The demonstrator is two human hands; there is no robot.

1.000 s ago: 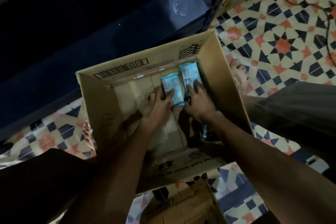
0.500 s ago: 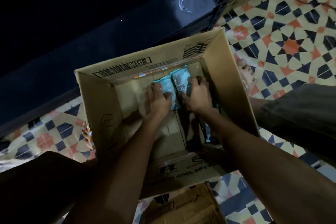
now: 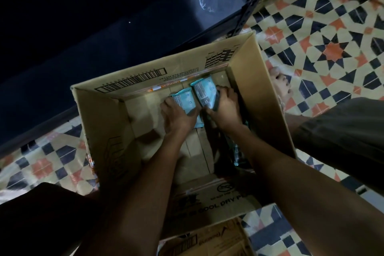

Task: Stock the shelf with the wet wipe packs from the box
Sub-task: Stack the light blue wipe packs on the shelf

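Observation:
An open cardboard box (image 3: 108, 122) stands on the tiled floor in front of a dark shelf (image 3: 104, 27). Both my arms reach down into it. My left hand (image 3: 178, 116) grips a teal wet wipe pack (image 3: 185, 101) near the box's far wall. My right hand (image 3: 225, 108) grips a second teal pack (image 3: 202, 91) beside it, tilted up on edge. More packs (image 3: 236, 154) show dimly along the right inner wall, mostly hidden by my right forearm.
A perforated metal shelf upright (image 3: 249, 4) rises at the box's far right corner. Another cardboard box (image 3: 207, 241) lies near the bottom edge. My bare foot (image 3: 279, 83) rests on the patterned floor right of the box, my knee (image 3: 342, 141) beside it.
Both hands have closed round the two packs, which lay flat on the box floor before. The packs are now lifted and tilted, and the view has moved closer.

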